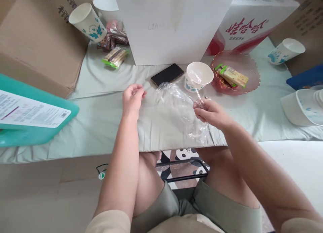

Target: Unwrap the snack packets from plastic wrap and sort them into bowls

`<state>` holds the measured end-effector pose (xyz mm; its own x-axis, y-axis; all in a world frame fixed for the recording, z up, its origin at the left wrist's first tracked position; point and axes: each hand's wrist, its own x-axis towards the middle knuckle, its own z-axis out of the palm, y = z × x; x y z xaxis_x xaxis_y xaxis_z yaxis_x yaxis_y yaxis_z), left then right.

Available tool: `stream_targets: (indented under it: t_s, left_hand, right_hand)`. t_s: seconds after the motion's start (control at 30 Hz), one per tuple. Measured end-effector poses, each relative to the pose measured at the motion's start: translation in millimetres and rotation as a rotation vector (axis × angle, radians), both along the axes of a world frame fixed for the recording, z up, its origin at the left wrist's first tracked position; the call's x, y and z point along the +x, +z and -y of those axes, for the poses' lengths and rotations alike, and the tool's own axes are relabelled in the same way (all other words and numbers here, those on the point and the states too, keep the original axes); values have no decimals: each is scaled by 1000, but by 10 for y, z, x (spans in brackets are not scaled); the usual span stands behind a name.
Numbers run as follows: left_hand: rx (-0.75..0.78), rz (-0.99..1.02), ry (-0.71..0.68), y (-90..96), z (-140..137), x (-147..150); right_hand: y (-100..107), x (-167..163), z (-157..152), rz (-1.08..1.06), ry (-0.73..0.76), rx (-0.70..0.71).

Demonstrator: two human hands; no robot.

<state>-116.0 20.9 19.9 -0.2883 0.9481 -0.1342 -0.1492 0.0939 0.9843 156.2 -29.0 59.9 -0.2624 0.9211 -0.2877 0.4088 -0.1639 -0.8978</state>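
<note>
Clear plastic film (176, 105), crumpled and see-through, spreads over the tablecloth between my hands. My right hand (210, 112) is closed on a bunched part of it, and the rest trails to the left and down to the table edge. My left hand (133, 95) is held above the cloth left of the film, its fingers curled in; whether anything small is in them is hidden. Just behind the film stands a white paper cup (199, 75) with a blue leaf print. A black phone (167, 74) lies flat beyond my hands, left of that cup.
A pink fluted bowl (253, 80) holds wrapped snacks, right of the cup. Snack packs (115, 57) and another paper cup (88, 23) are back left. White boxes (174, 28) line the rear. A green container (50, 108) stands left, stacked white tubs (294, 107) right.
</note>
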Motion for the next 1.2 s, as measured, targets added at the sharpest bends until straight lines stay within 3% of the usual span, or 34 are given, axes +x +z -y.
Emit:
stream_targets:
  t_s: [0.1,0.17,0.23,0.43,0.57,0.77,0.9,1.03,1.2]
  left_hand:
    - [-128,331,-353,40,217,376]
    - [-261,400,-560,75,388,658]
    - [-315,408,-684,95,488,868]
    - [-194,80,-598,108,359,910]
    - [-184,19,-761,111,293,795]
    - [-208,-18,-825,130,267,731]
    - [-227,-28,-776,141,233,694]
    - [-199,57,-692,132,227,678]
    - [-240,99,-907,111,244,689]
  right_hand:
    - [-238,1,219,-337,-263,-60]
    - [-358,-36,297,-452,-354,-77]
    - [-429,-62,335,-506,-368,-84]
    - [-458,56,319,-468,-367,-66]
    - [-412,143,287,-474,-373,-67]
    - [-439,174,226,-451,-407,-12]
    - [-531,207,174,-433,-474,93]
    - [-554,191,169,-453,-487,110]
    - [-470,123,181,-365,-442,112]
